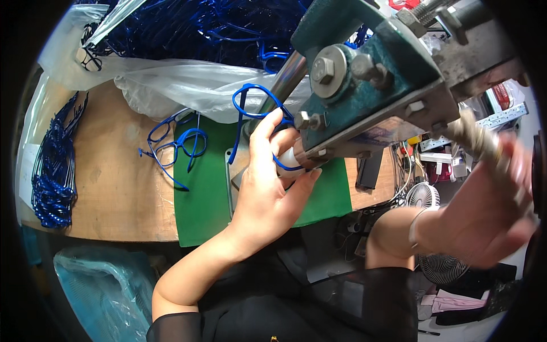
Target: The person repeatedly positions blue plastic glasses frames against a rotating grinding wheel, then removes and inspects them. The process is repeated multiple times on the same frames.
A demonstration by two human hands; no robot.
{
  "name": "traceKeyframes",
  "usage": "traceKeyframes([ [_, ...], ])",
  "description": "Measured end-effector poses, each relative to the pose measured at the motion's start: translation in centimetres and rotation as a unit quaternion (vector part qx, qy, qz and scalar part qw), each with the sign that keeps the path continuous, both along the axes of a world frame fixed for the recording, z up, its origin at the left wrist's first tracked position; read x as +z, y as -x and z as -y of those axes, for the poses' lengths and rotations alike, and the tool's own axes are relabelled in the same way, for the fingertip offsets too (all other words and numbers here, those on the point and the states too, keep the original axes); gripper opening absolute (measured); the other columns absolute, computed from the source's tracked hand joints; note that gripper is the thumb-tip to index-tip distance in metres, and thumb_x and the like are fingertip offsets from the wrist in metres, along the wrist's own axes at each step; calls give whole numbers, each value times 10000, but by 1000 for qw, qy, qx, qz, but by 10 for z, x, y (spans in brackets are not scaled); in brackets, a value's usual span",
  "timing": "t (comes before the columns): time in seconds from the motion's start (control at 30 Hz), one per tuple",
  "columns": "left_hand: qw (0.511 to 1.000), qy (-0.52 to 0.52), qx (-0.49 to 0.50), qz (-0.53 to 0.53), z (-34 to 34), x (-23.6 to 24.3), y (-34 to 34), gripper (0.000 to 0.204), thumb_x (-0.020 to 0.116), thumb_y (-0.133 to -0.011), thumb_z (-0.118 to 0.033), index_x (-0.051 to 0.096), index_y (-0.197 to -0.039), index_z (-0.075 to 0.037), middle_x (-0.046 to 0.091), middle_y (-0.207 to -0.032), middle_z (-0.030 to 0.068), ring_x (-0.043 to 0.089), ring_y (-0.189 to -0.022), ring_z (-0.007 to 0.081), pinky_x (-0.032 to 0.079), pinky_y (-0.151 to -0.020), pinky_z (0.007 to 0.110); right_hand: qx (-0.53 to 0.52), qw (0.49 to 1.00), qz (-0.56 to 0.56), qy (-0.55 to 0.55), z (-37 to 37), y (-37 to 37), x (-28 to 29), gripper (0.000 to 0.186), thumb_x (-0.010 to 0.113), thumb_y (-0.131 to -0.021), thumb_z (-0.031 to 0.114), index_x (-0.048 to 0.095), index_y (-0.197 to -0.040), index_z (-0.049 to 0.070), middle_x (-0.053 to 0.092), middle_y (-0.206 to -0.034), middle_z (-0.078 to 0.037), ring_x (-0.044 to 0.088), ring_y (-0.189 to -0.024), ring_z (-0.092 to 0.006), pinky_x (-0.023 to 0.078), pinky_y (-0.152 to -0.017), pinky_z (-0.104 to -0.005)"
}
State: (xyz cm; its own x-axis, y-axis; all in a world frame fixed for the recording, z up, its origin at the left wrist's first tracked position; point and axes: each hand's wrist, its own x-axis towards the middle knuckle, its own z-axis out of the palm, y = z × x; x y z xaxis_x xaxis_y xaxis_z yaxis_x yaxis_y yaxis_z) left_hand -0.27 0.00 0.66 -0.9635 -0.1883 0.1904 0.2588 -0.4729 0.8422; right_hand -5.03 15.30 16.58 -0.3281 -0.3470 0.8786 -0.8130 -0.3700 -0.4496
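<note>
Blue eyeglass frames (247, 91) are pinched in my left hand (265, 188), which is closed around them beneath the machine head. One rim lies against a white round tip (288, 161) at the lower end of the green metal hand press (376, 74). My right hand (484, 211) is off to the right, smeared by motion, at the wrapped lever handle (473, 134) of the press; its fingers appear to curl round the handle's end. Left of the press, two more blue eyeglass frames (192, 142) rest partly on a green mat (199, 211).
A bundle of blue frames (54, 171) lies at the wooden table's left edge. Behind, clear plastic sheeting (171, 85) borders a large heap of blue frames (188, 34). A bluish plastic bag (105, 290) is below the table. A small white fan (423, 195) stands at right among cables.
</note>
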Motion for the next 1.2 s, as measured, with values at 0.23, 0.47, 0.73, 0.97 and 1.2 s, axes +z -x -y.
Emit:
traceKeyframes([
  [0.23,998,41,-38,-37,9,-2,6,735,545,-808,101,82,-1369,-5,455,-1203,177,543,-894,167,508,-734,250,111,992,55,14,-24,-28,-31,340,792,-605,409,535,-690,204,441,-712,70,416,-761,-112,230,-954,-334],
  [0.47,978,200,57,-35,6,3,-1,511,632,-786,21,357,-1216,18,478,-1067,81,524,-896,134,457,-763,247,109,990,82,20,-27,-24,-6,319,708,-670,368,521,-743,120,460,-868,-33,420,-876,-173,209,-964,-347],
  [0.73,962,258,88,-26,10,-6,-20,766,596,-764,108,145,-1368,-31,395,-1283,177,533,-1044,209,497,-849,287,-249,965,70,-34,-28,-3,-87,613,571,-815,293,339,-1234,-90,410,-1234,-221,407,-1154,-329,318,-984,-438],
  [0.97,976,197,90,-28,19,-9,-44,814,600,-744,113,133,-1389,-56,402,-1289,179,454,-1160,216,506,-835,291,-224,836,424,-266,-45,-22,-213,70,611,-840,33,586,-876,-22,597,-817,-25,546,-754,-81,451,-715,-213],
  [1.2,984,162,50,-55,6,-11,-14,787,601,-760,95,126,-1374,-34,398,-1258,121,451,-1149,197,498,-827,283,-199,956,203,-69,-31,11,-132,67,552,-862,48,565,-906,-1,565,-816,-67,541,-685,-126,462,-620,-253],
])
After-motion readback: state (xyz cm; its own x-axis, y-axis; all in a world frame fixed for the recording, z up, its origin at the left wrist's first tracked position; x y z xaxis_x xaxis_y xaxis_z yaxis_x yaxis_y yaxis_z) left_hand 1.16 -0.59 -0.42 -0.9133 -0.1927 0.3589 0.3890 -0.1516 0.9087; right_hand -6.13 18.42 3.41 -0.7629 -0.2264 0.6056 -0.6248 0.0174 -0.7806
